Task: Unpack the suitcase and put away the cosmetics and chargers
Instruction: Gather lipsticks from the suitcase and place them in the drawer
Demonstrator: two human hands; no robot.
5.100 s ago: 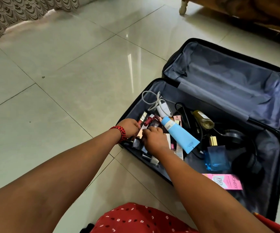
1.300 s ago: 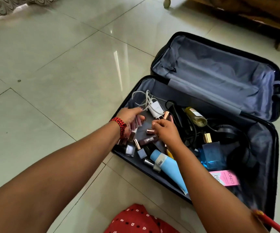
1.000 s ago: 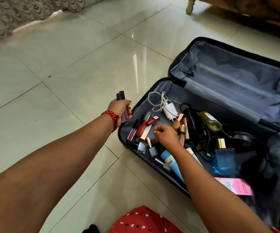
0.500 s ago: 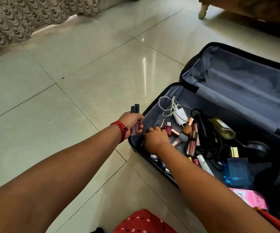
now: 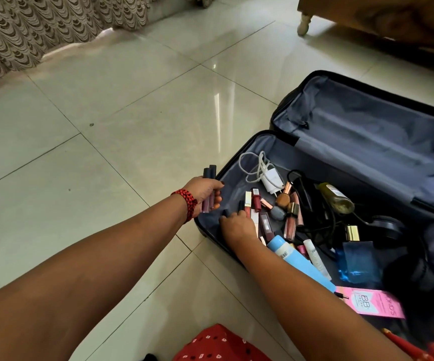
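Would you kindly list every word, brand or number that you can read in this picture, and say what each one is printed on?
"BB": on the flat pink carton in the open dark suitcase.
"POND'S": along the same carton's end.
Too small or blurred to read: the barcode digits on the light blue tube, the print on the white tube, the label on the yellowish bottle.

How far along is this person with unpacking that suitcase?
Early days. Done: nothing shows as put away yet. In hand: the left hand grips a few lip gloss tubes at the edge of the suitcase, while the right hand reaches among the loose cosmetics. Left: the white charger, blue tube, perfume bottle and pink box all lie inside.
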